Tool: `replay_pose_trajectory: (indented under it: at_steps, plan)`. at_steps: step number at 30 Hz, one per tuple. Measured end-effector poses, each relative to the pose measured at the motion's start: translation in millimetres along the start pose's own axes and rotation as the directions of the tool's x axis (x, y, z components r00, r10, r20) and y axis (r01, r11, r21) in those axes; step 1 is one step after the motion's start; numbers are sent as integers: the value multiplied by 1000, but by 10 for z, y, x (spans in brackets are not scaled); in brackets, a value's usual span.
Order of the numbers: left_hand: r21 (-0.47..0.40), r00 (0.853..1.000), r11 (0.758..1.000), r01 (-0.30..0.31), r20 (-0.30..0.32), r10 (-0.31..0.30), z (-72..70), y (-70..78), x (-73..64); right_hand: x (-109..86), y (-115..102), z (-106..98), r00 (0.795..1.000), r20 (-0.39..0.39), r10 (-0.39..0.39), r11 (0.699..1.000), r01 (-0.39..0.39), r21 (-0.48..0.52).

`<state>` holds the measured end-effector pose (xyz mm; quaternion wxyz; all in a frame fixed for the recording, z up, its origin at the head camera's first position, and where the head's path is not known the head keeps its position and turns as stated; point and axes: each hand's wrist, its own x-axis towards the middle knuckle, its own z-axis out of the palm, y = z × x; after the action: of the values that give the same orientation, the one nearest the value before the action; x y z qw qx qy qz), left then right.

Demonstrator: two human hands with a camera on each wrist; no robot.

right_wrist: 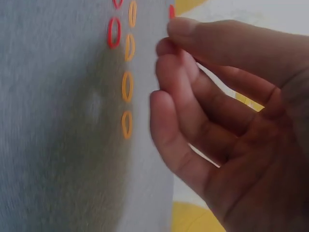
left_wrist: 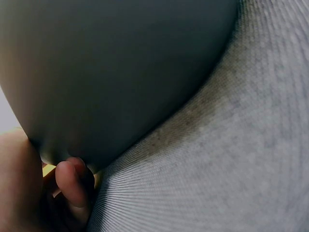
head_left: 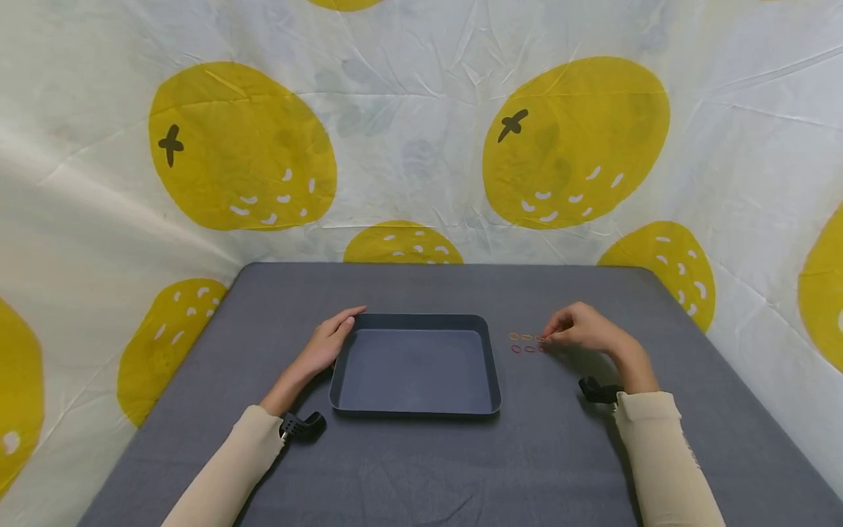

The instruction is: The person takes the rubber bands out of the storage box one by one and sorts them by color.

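Observation:
My left hand (head_left: pixel 327 342) grips a dark grey rectangular tray (head_left: pixel 492 373) at its far left corner, fingers bent against the outer wall in the left wrist view. To the right of the tray, my right hand (head_left: pixel 582 329) hovers over the cloth. Its thumb and fingertips pinch a small red rubber band (right_wrist: pixel 172 10), of which only a bit shows. Below it lie several orange rubber bands (right_wrist: pixel 124 87) in a row, with a row of red rubber bands (right_wrist: pixel 110 33) alongside. In the head view, the fingers overlap the right ends of both rows.
Grey cloth (head_left: pixel 421 476) covers the table. Behind it and at both sides hangs a white curtain (head_left: pixel 408 168) printed with large yellow fruit. A black wrist camera (head_left: pixel 304 426) sits on the left wrist, another camera (head_left: pixel 598 390) on the right.

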<state>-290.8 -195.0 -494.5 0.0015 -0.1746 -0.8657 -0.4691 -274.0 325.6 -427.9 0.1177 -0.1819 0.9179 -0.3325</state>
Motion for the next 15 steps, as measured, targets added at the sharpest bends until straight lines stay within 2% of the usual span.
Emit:
replay_pose_trajectory:
  at_steps: [9, 15]
  plan:
    - [-39, 999, 998, 41, 27, -40, -10, 16, -10, -60, 106, -43, 997, 58, 43, 998, -45, 32]
    - [-17, 1000, 1000, 16, 23, -16, -5, 12, -9, -73, 161, -29, 995, 66, 76, 997, -77, 14]
